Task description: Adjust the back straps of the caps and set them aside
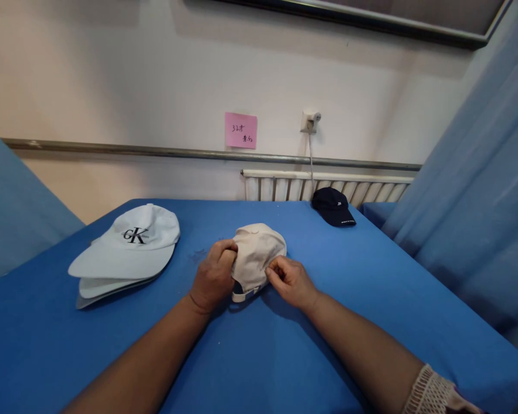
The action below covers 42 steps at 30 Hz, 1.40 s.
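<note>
A beige baseball cap [256, 253] is between my hands over the middle of the blue table, its back strap and opening toward me. My left hand [216, 270] is closed on the cap's left side, the fingertips partly hidden behind the fabric. On the right side, my right hand [291, 282] pinches the cap's fabric near the lower edge. The cap's brim is out of sight on the far side.
A stack of several caps, topped by a white one [133, 241] with black lettering, lies at left. A navy cap [333, 206] sits at the far right of the blue table [250, 356]. Behind are a radiator [280, 187], a metal rail [155, 152] and a plugged-in cord [311, 152]. Blue curtains [470, 190] flank both sides.
</note>
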Each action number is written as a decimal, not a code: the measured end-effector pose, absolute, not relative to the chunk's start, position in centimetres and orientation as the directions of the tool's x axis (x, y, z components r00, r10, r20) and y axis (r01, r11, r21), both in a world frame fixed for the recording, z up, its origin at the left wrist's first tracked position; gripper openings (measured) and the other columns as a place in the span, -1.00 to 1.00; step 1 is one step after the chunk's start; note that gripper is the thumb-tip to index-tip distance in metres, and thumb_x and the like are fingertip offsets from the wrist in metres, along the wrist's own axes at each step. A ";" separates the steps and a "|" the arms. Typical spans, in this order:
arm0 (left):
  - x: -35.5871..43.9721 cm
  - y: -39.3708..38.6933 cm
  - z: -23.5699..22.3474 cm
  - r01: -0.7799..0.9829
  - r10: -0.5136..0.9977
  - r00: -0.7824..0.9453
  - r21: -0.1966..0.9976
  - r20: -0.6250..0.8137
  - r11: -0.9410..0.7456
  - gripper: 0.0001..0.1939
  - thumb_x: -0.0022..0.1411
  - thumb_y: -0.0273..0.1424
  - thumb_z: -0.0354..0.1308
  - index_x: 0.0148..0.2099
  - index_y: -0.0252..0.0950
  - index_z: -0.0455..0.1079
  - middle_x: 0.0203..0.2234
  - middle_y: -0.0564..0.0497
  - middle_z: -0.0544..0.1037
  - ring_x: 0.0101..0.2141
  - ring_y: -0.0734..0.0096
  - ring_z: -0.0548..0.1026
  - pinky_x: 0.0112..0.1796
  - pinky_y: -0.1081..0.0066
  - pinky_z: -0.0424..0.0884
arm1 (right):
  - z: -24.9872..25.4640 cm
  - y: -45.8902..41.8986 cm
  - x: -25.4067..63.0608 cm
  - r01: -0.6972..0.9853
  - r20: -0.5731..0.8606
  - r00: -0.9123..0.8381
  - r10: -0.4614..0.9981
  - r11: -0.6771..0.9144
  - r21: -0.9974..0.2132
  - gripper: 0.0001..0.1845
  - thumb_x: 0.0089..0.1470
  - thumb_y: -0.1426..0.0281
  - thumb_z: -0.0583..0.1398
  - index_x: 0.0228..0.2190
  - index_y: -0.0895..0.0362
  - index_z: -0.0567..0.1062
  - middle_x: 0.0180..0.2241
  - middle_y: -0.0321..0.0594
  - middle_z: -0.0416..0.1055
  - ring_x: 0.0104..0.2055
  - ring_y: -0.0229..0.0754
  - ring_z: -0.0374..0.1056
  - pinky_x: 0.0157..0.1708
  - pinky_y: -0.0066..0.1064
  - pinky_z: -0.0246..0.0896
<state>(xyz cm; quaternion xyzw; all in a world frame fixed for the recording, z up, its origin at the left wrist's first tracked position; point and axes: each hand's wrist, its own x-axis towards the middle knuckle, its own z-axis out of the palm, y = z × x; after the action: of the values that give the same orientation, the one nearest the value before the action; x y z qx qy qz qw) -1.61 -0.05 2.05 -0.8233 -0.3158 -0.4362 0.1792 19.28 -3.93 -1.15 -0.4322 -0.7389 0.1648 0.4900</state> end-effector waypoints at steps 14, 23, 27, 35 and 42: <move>-9.1 3.1 3.8 0.985 0.984 -0.027 0.175 0.176 -0.005 -0.68 0.05 -0.15 0.10 -0.55 -0.29 0.34 -0.58 -0.20 0.51 -0.53 0.11 0.48 -0.57 0.39 0.18 | -3.8 -1.4 20.3 0.483 0.402 -0.071 0.913 0.384 -0.787 -0.86 0.07 0.36 0.14 -0.49 0.11 0.41 -0.59 -0.39 0.33 -0.56 -0.32 0.20 -0.54 -0.51 0.05; -6.9 1.4 2.8 0.612 0.989 0.128 0.778 0.080 -0.142 -0.78 -0.01 -0.23 0.13 -0.46 -0.30 0.36 -0.64 0.08 0.46 -0.58 0.40 0.37 -0.52 0.47 0.23 | -3.8 -1.7 19.9 0.412 0.382 -0.034 0.924 0.361 -0.837 -0.88 0.09 0.32 0.14 -0.38 0.11 0.43 -0.54 -0.37 0.38 -0.54 -0.29 0.27 -0.51 -0.49 0.14; -3.9 -1.9 3.4 0.497 0.885 0.450 0.790 0.121 -0.360 -0.79 0.10 -0.26 0.12 -0.45 -0.30 0.36 -0.62 0.13 0.40 -0.56 0.49 0.30 -0.50 0.50 0.21 | -2.8 -2.4 19.9 0.399 0.493 0.116 0.862 0.415 -0.818 -0.84 0.13 0.29 0.14 -0.31 0.12 0.43 -0.48 -0.31 0.41 -0.48 -0.26 0.31 -0.45 -0.46 0.20; -4.2 -1.0 2.5 0.541 0.873 0.306 0.685 0.381 -0.488 -0.79 0.15 -0.29 0.12 -0.19 -0.29 0.41 -0.41 0.01 0.52 -0.39 0.36 0.46 -0.35 0.38 0.39 | -3.1 -2.3 20.4 0.377 0.540 0.245 0.806 0.434 -0.818 -0.86 0.15 0.31 0.12 -0.29 0.12 0.40 -0.46 -0.30 0.39 -0.46 -0.25 0.31 -0.44 -0.45 0.23; -3.6 1.0 1.3 0.629 0.748 0.445 0.424 0.491 -0.652 -0.80 0.22 -0.32 0.10 -0.17 -0.27 0.48 -0.33 -0.04 0.56 -0.30 0.31 0.49 -0.24 0.31 0.40 | -3.1 -2.5 20.1 0.407 0.563 0.202 0.802 0.454 -0.793 -0.88 0.11 0.36 0.13 -0.28 0.11 0.41 -0.45 -0.30 0.38 -0.45 -0.25 0.31 -0.43 -0.43 0.23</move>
<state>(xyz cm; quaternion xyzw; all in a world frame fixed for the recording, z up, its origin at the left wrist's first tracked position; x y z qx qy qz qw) -3.56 1.01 1.30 -0.8453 -0.4073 -0.3339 -0.0897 20.05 -2.49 -3.09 -0.4955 -0.6097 0.1657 0.5961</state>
